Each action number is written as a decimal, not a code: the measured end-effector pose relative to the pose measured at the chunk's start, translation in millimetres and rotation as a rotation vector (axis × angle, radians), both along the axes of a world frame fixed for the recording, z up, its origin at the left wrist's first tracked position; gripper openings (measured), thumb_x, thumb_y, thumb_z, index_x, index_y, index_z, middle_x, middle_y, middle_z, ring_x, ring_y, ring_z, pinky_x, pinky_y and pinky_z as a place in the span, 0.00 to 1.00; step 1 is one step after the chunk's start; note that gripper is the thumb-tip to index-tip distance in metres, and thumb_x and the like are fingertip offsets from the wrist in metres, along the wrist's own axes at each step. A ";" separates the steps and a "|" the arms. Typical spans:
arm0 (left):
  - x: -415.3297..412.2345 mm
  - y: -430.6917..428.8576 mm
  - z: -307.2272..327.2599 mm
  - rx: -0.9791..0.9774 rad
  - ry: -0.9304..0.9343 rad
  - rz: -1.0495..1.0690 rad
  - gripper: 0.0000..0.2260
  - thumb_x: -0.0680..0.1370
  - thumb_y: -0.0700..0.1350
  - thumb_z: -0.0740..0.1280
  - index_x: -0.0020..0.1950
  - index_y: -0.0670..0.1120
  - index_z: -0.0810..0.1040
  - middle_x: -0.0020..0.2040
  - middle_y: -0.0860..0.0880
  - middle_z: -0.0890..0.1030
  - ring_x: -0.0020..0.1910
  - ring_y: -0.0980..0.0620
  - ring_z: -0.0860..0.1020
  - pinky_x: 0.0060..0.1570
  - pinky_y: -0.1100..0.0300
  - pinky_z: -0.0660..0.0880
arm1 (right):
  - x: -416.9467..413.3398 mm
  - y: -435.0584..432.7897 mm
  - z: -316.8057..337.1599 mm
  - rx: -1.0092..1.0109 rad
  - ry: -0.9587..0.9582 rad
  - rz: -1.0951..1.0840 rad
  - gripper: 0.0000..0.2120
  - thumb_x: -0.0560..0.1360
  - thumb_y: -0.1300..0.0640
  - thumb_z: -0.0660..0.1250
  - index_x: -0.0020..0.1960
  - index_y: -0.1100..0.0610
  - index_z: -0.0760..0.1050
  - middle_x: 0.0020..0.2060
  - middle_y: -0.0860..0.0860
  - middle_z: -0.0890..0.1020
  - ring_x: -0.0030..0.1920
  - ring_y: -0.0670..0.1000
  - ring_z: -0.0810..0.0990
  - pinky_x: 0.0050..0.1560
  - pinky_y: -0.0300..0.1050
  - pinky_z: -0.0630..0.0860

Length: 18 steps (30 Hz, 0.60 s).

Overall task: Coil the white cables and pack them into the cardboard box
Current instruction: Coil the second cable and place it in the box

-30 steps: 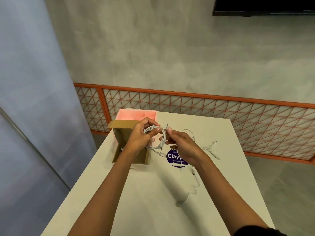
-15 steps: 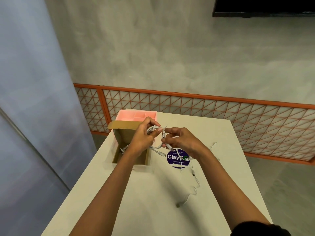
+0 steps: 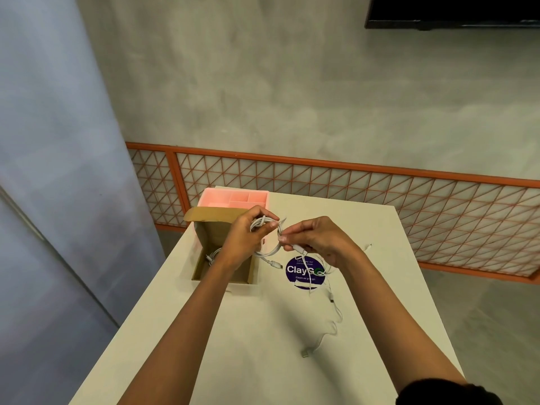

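Note:
My left hand (image 3: 242,244) grips a coiled white cable (image 3: 270,251) just above the right edge of the open cardboard box (image 3: 225,276). My right hand (image 3: 318,241) pinches the same cable's loose end close to the coil. One plug of it dangles below the coil near the table. Inside the box lies another coiled white cable (image 3: 212,255), partly hidden by my left wrist. A thin white cable (image 3: 333,314) trails loose on the table to the right, running down to a plug near the front.
A pink compartment tray (image 3: 233,197) stands behind the box at the table's far left. A round purple sticker (image 3: 304,271) is on the white table (image 3: 263,346). An orange lattice railing runs behind the table, whose left edge lies beside the box.
My right hand has moved left, closer to the coil and my left hand, drawing the loose end in. The left hand has stayed above the box.

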State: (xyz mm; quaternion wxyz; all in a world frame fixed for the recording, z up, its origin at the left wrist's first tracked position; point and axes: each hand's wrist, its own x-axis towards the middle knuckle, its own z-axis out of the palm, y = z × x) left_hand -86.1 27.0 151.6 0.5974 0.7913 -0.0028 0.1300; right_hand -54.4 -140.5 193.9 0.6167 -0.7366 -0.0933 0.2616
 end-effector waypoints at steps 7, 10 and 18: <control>8.5 -3.7 -1.8 0.094 -0.009 0.110 0.05 0.77 0.41 0.67 0.51 0.45 0.75 0.51 0.48 0.81 0.51 0.49 0.78 0.50 0.51 0.77 | -3.9 4.2 -0.7 -0.001 0.015 -0.015 0.11 0.69 0.65 0.73 0.52 0.64 0.81 0.39 0.55 0.85 0.33 0.47 0.84 0.34 0.34 0.78; 10.9 -4.8 -1.8 0.134 -0.034 0.138 0.04 0.76 0.41 0.68 0.49 0.46 0.75 0.50 0.48 0.81 0.49 0.48 0.78 0.47 0.52 0.78 | -3.1 6.9 2.1 -0.126 0.022 0.034 0.10 0.72 0.65 0.71 0.54 0.65 0.80 0.37 0.53 0.84 0.32 0.46 0.82 0.36 0.35 0.78; 17.8 0.6 2.5 0.180 0.020 0.137 0.04 0.77 0.40 0.67 0.50 0.46 0.75 0.50 0.49 0.79 0.49 0.53 0.76 0.44 0.64 0.74 | -5.7 -1.1 5.6 -0.312 -0.174 0.227 0.11 0.77 0.63 0.65 0.58 0.61 0.79 0.39 0.51 0.80 0.35 0.44 0.78 0.35 0.31 0.75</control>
